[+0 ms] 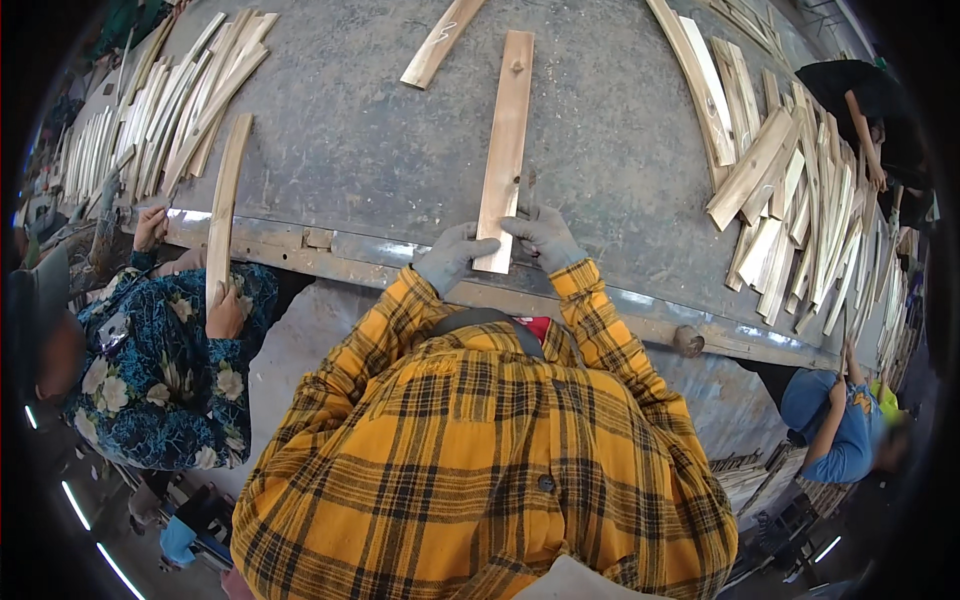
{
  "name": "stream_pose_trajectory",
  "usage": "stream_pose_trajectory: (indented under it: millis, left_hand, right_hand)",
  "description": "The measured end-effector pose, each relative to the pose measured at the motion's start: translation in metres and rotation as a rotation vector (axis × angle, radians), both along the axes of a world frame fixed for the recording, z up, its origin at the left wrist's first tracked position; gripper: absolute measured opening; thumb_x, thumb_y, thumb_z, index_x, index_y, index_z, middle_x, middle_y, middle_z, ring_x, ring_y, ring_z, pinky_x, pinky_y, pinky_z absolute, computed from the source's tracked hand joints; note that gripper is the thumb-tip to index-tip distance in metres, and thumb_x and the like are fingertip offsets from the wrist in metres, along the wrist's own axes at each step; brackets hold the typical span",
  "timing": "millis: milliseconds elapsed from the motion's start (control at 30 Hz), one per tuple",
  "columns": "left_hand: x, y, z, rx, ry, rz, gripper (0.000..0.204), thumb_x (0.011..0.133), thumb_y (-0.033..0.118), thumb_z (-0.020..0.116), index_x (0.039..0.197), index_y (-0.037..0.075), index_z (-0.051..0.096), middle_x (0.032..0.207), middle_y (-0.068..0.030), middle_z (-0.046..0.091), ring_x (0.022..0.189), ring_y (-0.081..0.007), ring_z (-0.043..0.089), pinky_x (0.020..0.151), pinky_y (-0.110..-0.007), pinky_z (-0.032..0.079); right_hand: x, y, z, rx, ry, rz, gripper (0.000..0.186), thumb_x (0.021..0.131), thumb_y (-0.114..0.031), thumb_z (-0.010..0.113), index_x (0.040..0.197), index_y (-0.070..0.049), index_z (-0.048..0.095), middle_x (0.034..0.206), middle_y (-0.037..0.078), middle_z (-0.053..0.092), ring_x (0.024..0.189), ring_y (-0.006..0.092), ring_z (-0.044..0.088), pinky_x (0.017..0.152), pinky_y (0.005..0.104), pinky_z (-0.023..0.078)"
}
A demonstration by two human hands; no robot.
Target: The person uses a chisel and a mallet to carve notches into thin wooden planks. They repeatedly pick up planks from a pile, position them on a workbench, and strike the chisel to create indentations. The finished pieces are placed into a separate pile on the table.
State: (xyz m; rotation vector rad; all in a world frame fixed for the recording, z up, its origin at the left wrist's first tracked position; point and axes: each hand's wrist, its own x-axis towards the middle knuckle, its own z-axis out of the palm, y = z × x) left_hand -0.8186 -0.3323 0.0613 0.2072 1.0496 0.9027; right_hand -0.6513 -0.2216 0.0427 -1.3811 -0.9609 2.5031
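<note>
A long, flat wooden board (505,130) with a knot near its far end points away from me over the grey table (340,130). Both my hands, in grey gloves, hold its near end. My left hand (453,257) grips the left edge, thumb on top. From the other side my right hand (545,238) clasps the right edge, its thumb also on the upper face. The fingers beneath the board are hidden. A dark spot marks the board just beyond my right thumb.
Boards lie piled at the left (190,90) and right (800,200). Another marked board (440,45) lies ahead. A person in a floral shirt (165,370) holds a board (228,190) at my left; a person in blue (835,425) works at the right. A metal edge (390,250) borders the table.
</note>
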Motion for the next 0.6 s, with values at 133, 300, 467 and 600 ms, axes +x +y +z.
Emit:
stream_pose_trajectory:
  millis: [133, 300, 467, 600]
  left_hand:
    - [-0.001, -0.001, -0.009, 0.037, 0.055, -0.078, 0.039, 0.090, 0.014, 0.062, 0.123, -0.005, 0.052, 0.111, -0.0111, 0.064, 0.101, -0.0190, 0.064, 0.090, -0.034, 0.052]
    - [-0.006, -0.003, 0.002, -0.063, -0.221, 0.080, 0.049, 0.089, 0.021, 0.065, 0.127, -0.005, 0.049, 0.108, -0.0118, 0.063, 0.098, -0.0195, 0.063, 0.086, -0.034, 0.053]
    - [-0.007, 0.009, 0.000, 0.025, 0.241, -0.090, 0.062, 0.079, 0.020, 0.076, 0.129, -0.003, 0.047, 0.107, -0.0088, 0.060, 0.094, -0.0151, 0.058, 0.080, -0.029, 0.049]
    - [0.026, 0.017, 0.018, 0.060, 0.096, -0.005, 0.054, 0.078, 0.012, 0.069, 0.126, 0.000, 0.048, 0.101, -0.0049, 0.059, 0.088, -0.0130, 0.058, 0.075, -0.028, 0.051]
  right_hand:
    - [0.000, -0.012, 0.012, -0.014, 0.062, -0.134, 0.035, 0.083, -0.011, 0.074, 0.114, 0.000, 0.063, 0.080, -0.002, 0.062, 0.051, 0.0027, 0.044, 0.042, 0.0197, 0.032]
    - [0.011, -0.014, 0.014, 0.162, -0.077, -0.108, 0.034, 0.089, -0.015, 0.070, 0.119, -0.001, 0.061, 0.087, -0.001, 0.064, 0.060, 0.0035, 0.050, 0.049, 0.0182, 0.038]
    - [0.043, -0.007, 0.010, 0.401, -0.215, -0.175, 0.033, 0.091, -0.019, 0.068, 0.120, -0.003, 0.062, 0.090, 0.000, 0.065, 0.076, 0.0062, 0.056, 0.064, 0.0214, 0.046]
    - [0.040, -0.023, 0.030, 0.512, -0.098, -0.274, 0.034, 0.090, -0.016, 0.067, 0.121, -0.003, 0.060, 0.090, 0.002, 0.065, 0.075, 0.0072, 0.057, 0.065, 0.0233, 0.049]
